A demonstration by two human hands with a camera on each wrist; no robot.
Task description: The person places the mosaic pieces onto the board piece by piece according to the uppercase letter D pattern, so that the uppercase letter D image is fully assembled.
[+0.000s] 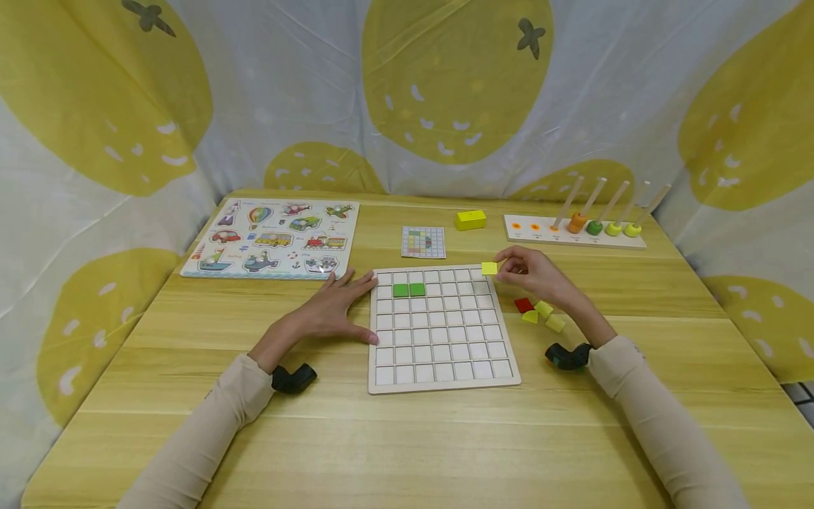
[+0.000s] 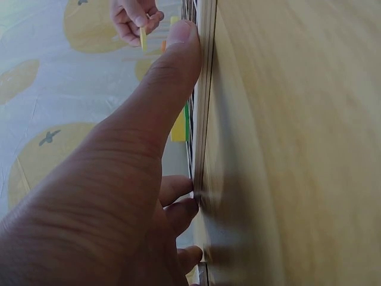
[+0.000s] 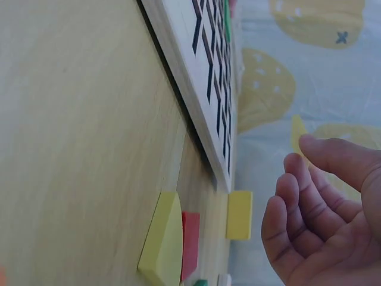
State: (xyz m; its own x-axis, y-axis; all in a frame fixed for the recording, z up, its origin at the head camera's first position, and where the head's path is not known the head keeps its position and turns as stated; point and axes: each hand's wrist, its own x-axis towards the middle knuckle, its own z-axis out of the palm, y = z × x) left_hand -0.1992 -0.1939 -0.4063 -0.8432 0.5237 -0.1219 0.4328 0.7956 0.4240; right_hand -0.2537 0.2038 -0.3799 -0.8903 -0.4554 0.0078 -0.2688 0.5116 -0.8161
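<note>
The right hand's fingers (image 1: 510, 263) pinch a yellow tile (image 1: 489, 268) by the far right corner of the grid board (image 1: 441, 336); the left hand (image 1: 333, 307), spread, touches its left edge, near two green tiles (image 1: 400, 290)

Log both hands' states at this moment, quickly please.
Left hand: open, touching the left edge of the wooden grid board.
Right hand: closed in a pinch, holding a yellow square tile.
</note>
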